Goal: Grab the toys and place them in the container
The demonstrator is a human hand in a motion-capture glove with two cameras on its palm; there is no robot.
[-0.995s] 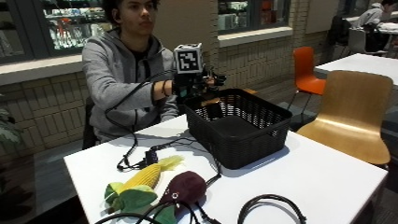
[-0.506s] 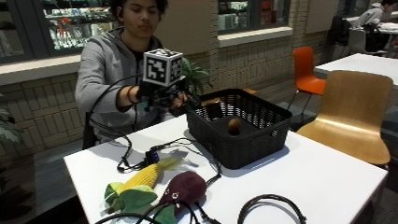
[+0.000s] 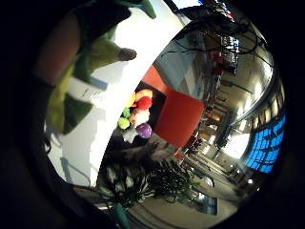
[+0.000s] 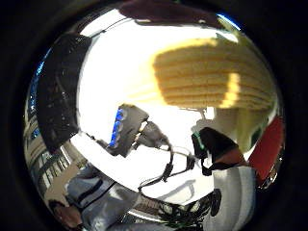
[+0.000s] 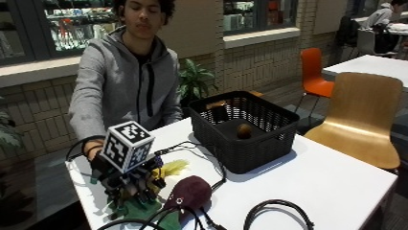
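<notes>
My gloved right hand [image 5: 130, 181] hangs low over the front left of the white table [image 5: 331, 182], fingers pointing down and spread onto the corn toy. The corn toy's yellow cob [image 5: 169, 168] sticks out beside the hand, and its green leaves [image 5: 144, 209] lie under the fingers. In the thumb side palm view the cob [image 4: 207, 77] fills much of the picture; the leaves [image 3: 71, 90] fill the little finger side view. A maroon plush toy [image 5: 189, 191] lies just right of the hand. The black basket [image 5: 255, 148] stands further back with a brown toy [image 5: 243, 130] inside.
Black cables run from a small hub [image 4: 126, 129] across the table, and a cable loop [image 5: 280, 213] lies at the front edge. A wooden chair [image 5: 363, 115] stands right of the table, an orange chair [image 5: 315, 72] behind it.
My hand has left the space above the basket and come down to the front left over the corn toy. A brown toy now lies in the basket.
</notes>
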